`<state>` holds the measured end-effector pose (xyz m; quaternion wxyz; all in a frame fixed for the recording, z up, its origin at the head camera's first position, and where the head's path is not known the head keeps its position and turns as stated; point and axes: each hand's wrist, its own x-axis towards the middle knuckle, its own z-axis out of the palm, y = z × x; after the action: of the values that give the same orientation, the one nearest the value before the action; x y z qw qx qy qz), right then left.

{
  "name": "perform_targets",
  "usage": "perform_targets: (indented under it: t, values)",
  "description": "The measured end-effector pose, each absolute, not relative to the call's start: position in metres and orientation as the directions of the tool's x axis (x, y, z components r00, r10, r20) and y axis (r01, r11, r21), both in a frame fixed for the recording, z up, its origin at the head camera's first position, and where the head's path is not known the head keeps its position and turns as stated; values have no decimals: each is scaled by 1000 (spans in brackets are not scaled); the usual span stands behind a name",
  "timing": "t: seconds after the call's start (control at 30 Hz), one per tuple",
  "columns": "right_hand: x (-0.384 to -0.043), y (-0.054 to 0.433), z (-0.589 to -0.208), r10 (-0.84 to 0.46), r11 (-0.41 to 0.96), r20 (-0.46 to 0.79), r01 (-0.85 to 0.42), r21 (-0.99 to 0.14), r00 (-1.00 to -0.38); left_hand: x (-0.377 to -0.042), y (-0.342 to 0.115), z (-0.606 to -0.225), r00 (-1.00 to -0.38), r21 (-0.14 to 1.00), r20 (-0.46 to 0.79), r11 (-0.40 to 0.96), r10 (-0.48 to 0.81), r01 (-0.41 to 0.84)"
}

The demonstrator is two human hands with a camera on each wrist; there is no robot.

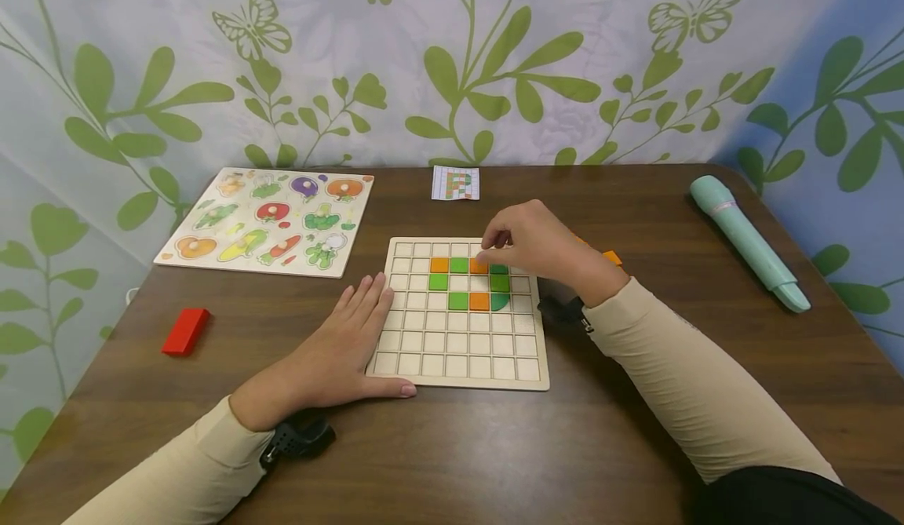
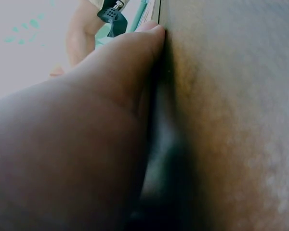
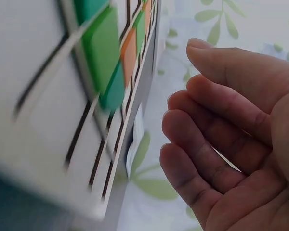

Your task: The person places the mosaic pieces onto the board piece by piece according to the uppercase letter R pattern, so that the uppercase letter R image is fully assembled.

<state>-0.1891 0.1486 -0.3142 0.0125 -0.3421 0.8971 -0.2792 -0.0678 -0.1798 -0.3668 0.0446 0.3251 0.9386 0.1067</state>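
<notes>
- Grid board [image 1: 435, 343] lay flat, at three o'clock from the left hand [image 1: 339, 344] and eight o'clock from the right hand [image 1: 537, 246].
- The left hand, fingers straight, rested at its nine o'clock edge.
- The right hand hung over its one o'clock corner, fingers loosely bent, thumb apart.
- Green and orange tiles [image 1: 458, 300] filled cells around eight o'clock from it.

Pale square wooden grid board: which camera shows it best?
Head view: nearly all the board shows from above, its edges partly covered by the left hand and right hand. The right wrist view gives a steep, cropped part; the left wrist view, at most a sliver.
</notes>
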Motion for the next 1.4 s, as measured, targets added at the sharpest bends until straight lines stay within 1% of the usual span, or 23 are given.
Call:
perform_targets:
  t: [0.33,0.6,0.9,1.4]
  values:
    - [-192,212,-328,-505,730,97,-484,-482,-858,-68,-180,-366,-786,231,-21,768,617,597]
    - [-188,248,-330,-454,761,114,-452,-465,-883,-69,-179,-364,-787,226,-34,771,617,595]
    - [-186,268,-327,-414,796,95,-411,-445,-905,-68,-178,-363,-789,234,-39,773,614,590]
    - [-189,275,-329,-372,815,82,-368,-449,-925,-68,-178,-364,-789,225,-35,774,614,592]
